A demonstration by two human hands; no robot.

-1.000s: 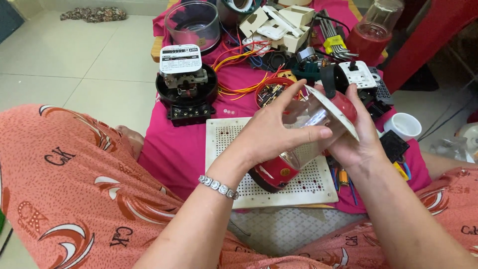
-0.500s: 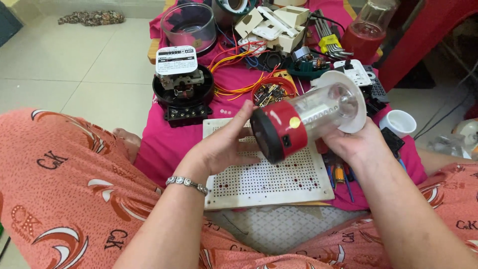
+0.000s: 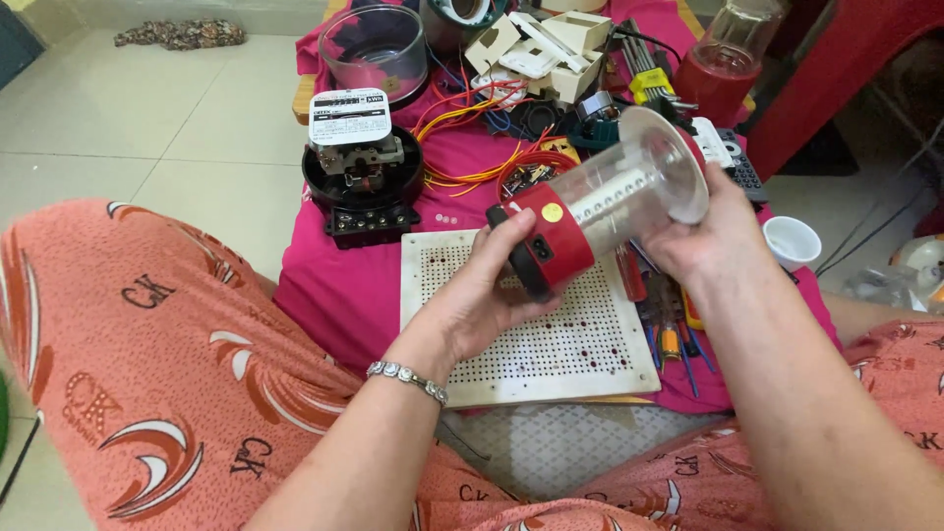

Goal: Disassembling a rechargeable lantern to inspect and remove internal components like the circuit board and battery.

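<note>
Open black meter [image 3: 362,172] on pink cloth [image 3: 324,295] far left, then left hand [image 3: 489,295] clamped on red base of clear-tubed lantern [image 3: 600,211] held above white perforated board [image 3: 536,344], right hand [image 3: 703,241] gripping its clear end.

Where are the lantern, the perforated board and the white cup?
lantern [image 3: 556,236]: head view, on its red base.
perforated board [image 3: 551,344]: head view, bare middle of its face.
white cup [image 3: 792,243]: head view, on its rim.

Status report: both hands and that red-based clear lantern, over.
Left hand grips red base. Right hand holds clear end. Lantern tilted above perforated board. Nothing obstructing.
</note>
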